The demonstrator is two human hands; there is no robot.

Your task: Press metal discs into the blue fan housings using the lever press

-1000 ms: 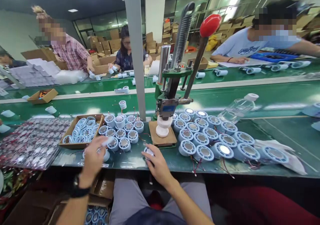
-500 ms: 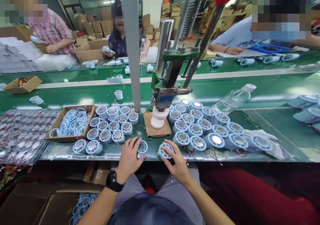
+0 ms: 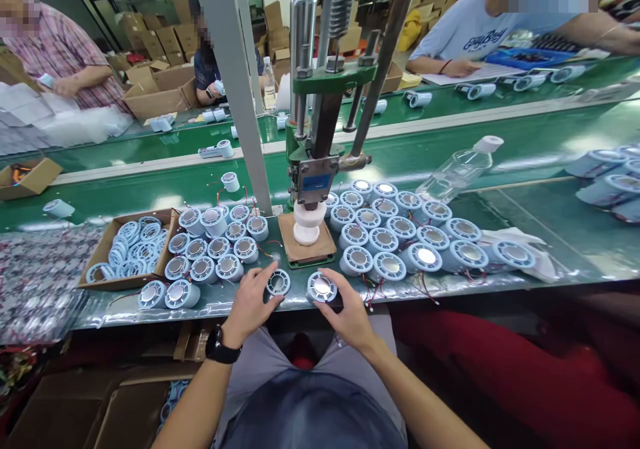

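Note:
My left hand [image 3: 253,302] has its thumb and fingers around a light blue ring [image 3: 278,282] at the table's front edge. Just to its right, my right hand [image 3: 346,309] grips a light blue round housing [image 3: 322,288] with a silver disc in its top, thumb and fingers on its sides. Behind both hands stands a green hand press [image 3: 315,176], its white round pad above a brown board [image 3: 325,248]. Similar housings with thin wires stand in groups left [image 3: 203,270] and right [image 3: 383,240] of the press.
An open box of blue rings [image 3: 173,236] stands at the left, beside wrapped parts [image 3: 40,282]. A clear bottle [image 3: 457,169] leans behind the right group. A grey post [image 3: 233,82] rises left of the press. Three people are across the green conveyor [image 3: 190,177].
The camera view has shifted and tilted. My right hand has closed round its housing, whose silver top now shows more fully. My left hand stays at the ring.

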